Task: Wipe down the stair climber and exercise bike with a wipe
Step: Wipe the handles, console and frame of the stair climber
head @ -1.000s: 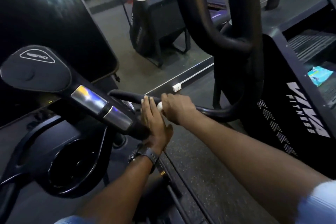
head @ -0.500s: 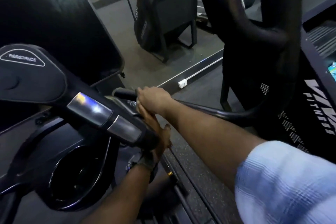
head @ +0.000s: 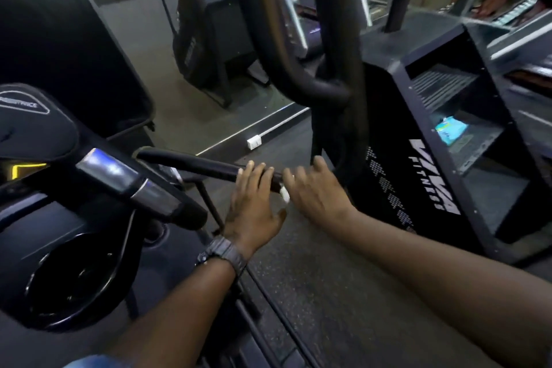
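Observation:
The exercise bike (head: 89,218) fills the left, with its black handlebar (head: 191,163) running out to the right. My left hand (head: 252,206) grips that handlebar, fingers curled over the top. My right hand (head: 316,193) sits just to its right on the bar's end, shut on a white wipe (head: 285,193) that shows only as a small patch between the two hands. The black stair climber (head: 424,164) stands on the right, with white lettering on its side panel.
A blue wipes packet (head: 451,128) lies on a step of the stair climber. Thick black rails (head: 298,69) of the climber rise above my hands. A wall mirror behind reflects gym machines. A white wall socket (head: 254,142) sits at the mirror's base. Dark rubber floor lies below.
My right hand has slid with the wipe along the handlebar from near the bike's stem out to the right end. My left hand has moved right and now grips the bar.

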### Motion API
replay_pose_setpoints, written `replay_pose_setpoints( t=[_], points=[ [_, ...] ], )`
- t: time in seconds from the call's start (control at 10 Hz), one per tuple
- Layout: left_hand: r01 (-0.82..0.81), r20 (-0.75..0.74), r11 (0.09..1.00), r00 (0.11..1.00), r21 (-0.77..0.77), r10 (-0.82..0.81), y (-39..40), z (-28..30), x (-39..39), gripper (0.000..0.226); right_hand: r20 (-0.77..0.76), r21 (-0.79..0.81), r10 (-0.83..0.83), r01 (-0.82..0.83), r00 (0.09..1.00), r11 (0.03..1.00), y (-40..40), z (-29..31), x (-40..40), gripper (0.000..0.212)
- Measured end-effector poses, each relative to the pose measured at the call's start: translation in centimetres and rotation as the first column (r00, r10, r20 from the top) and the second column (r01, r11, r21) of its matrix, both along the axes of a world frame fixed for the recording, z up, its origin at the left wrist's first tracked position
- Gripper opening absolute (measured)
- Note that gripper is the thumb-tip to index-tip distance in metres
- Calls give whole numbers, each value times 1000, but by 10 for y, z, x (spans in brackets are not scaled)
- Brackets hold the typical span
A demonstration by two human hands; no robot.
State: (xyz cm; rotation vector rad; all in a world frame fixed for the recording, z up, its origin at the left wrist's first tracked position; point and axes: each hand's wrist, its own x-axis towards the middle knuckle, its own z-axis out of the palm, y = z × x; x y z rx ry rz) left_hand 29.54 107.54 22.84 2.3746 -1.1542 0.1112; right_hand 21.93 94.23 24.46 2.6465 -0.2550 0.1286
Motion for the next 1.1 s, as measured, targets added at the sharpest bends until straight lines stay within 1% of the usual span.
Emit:
replay_pose_setpoints(
  t=[0.1,0.2,0.3,0.4,0.5,0.6,0.7,0.8,0.9,1.0,1.1],
  points=[
    [98,15,992,995,75,-99,-14,13,-12,77,-65,-252,109,-122,992,960,-18,-6,-30,55],
    [162,50,978,984,127,-170,-24,16,-14,75,-75,-329,262,-272,962,904,-42,7,-57,55],
    [208,14,975,978,83,-210,-31,24,-22,63,-89,-450,328,-332,941,829,-67,11,-78,59],
    [239,-54,970,970,51,-237,-37,31,-30,57,179,-305,357,-293,917,906,-87,11,-94,64],
    [258,-150,966,955,7,-254,-45,36,-36,41,595,170,217,-385,774,907,-72,-10,-88,68],
    [177,-436,974,873,-138,-220,-50,42,-39,26,775,567,-189,-530,603,630,-28,-19,-64,70],
    [121,-638,970,735,-211,-230,-55,58,-49,36,536,738,-788,-622,304,262,-5,9,-39,51],
    [49,-720,952,643,-304,-263,-62,82,-60,54,257,832,-871,-555,419,-22,-26,55,-31,50],
    [-163,-730,847,604,-506,-320,-68,114,-59,79,195,860,-745,-476,638,-183,-46,118,-29,57],
    [-384,-739,701,601,-601,-304,-72,156,-55,69,258,875,-659,-460,707,-151,-53,183,-10,57],
    [-502,-716,593,671,-630,-192,-68,181,-48,45,350,868,-614,-492,707,-72,-57,215,12,68]
  ],
)
